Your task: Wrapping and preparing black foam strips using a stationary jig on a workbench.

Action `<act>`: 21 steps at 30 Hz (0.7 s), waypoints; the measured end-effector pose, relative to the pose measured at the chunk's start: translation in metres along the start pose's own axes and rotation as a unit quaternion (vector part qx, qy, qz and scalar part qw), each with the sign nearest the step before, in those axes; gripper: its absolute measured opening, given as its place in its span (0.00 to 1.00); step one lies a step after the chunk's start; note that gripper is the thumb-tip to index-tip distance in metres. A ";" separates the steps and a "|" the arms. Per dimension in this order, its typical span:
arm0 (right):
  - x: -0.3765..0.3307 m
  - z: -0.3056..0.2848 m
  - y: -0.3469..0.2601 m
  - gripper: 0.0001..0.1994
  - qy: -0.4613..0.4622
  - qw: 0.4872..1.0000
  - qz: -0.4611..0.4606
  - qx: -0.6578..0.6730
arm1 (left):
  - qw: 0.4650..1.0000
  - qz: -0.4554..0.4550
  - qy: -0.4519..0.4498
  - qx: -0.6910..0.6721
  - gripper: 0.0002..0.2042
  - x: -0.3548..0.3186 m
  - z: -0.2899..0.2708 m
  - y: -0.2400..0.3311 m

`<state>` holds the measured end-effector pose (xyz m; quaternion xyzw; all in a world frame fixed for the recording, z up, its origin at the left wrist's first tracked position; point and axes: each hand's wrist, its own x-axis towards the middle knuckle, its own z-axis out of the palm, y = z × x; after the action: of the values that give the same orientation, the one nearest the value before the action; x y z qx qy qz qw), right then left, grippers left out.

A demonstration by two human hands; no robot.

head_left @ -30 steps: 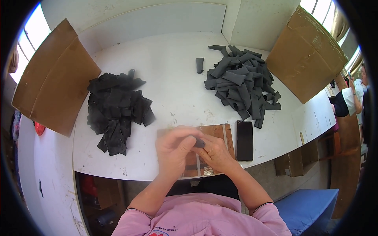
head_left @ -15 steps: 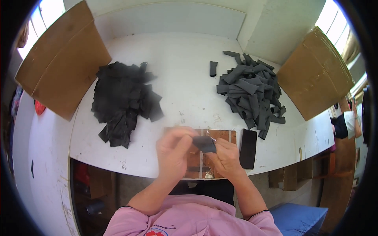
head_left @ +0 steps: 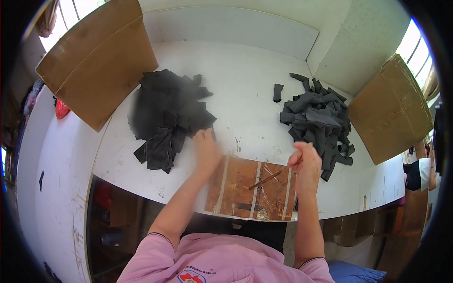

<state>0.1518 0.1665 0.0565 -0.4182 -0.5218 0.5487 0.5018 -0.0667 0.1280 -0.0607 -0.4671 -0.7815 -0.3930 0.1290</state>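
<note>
Your left hand [head_left: 207, 147] reaching likely soft, light cloths [head_left: 172, 106] (pinch corners) toward desk's [head_left: 245, 111] left edge; right hand [head_left: 307, 165] half-curling; both grips unclear.

Your white tabletop [head_left: 245, 106] is carrying a black pile [head_left: 165, 111] toward its left edge and a grey pile [head_left: 321, 118] toward its right edge. A lone tube [head_left: 278, 92] is lying just beside the grey pile, toward the far edge. Your brown board [head_left: 237, 181] is lying along the middle of the near edge.
</note>
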 end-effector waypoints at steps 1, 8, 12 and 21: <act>-0.019 -0.006 0.013 0.18 0.000 1.000 0.020 -0.012 | 1.000 -0.001 -0.001 0.001 0.11 0.000 0.006 -0.012; -0.106 -0.011 0.052 0.14 -0.128 0.983 0.093 -0.095 | 0.995 0.080 -0.037 -0.054 0.07 0.001 0.000 -0.036; -0.111 -0.007 0.056 0.16 -0.201 0.967 0.135 -0.083 | 0.969 -0.001 -0.048 -0.242 0.08 -0.029 -0.053 0.004; -0.105 0.025 0.048 0.12 -0.180 0.960 0.212 0.045 | 0.940 0.278 -0.072 -0.183 0.11 -0.107 -0.116 0.046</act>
<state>0.1372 0.0612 0.0052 -0.3905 -0.4775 0.7315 0.2905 0.0090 -0.0131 -0.0229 -0.7085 -0.5420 -0.4431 0.0887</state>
